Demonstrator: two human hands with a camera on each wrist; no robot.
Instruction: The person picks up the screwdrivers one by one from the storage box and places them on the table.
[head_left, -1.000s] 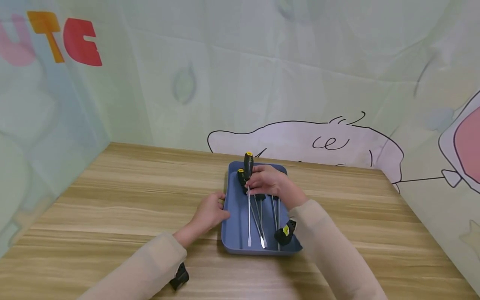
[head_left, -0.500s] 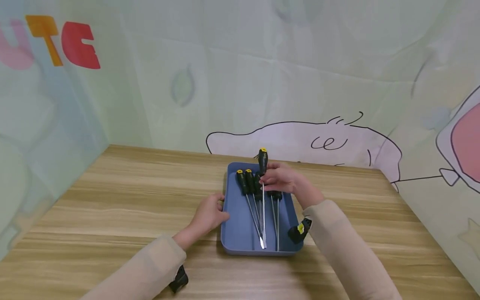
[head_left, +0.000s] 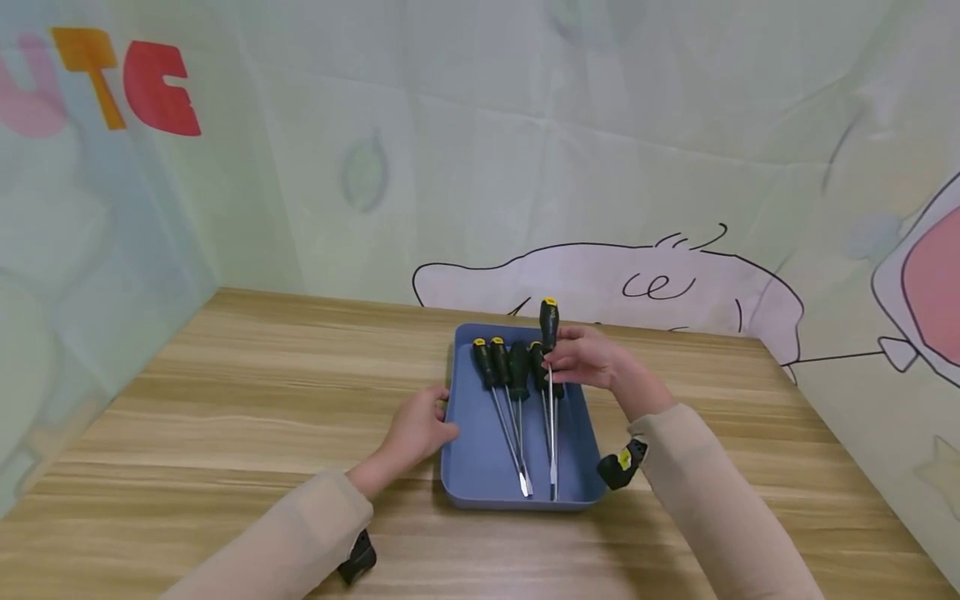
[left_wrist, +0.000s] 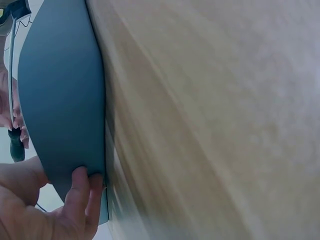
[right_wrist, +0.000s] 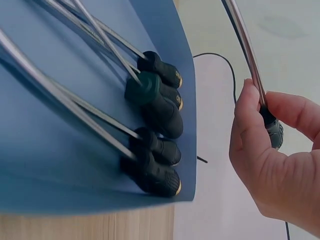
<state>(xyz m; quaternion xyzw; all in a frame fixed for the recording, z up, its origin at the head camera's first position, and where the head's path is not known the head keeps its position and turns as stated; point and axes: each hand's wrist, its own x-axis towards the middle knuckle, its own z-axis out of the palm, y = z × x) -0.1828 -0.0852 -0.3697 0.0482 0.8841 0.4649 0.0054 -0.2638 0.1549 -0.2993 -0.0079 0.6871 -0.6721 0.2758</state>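
My right hand (head_left: pixel 588 358) pinches a screwdriver (head_left: pixel 550 323) where its black, yellow-tipped handle meets the shaft. The screwdriver is raised over the right part of a blue tray (head_left: pixel 517 505), blade toward the near edge. At the tray's left side my left hand (head_left: pixel 416 427) grips the rim, thumb over it; the left wrist view shows its fingers (left_wrist: pixel 79 195) against the outer wall. Inside lie several other screwdrivers, handles at the far end, among them a left one (head_left: pixel 483 367) and, in the right wrist view, one with a dark green collar (right_wrist: pixel 142 90).
The tray stands on a wood-grain table (head_left: pixel 300 367), close to the far edge. Behind it hangs a printed backdrop (head_left: pixel 480 167) with cartoon drawings. A black wrist camera (head_left: pixel 622 465) on the right sleeve overlaps the tray's near right corner.
My right hand has carried the raised screwdriver from the tray's left part to its right part, uncovering the handles on the left. The left hand stays at the rim.
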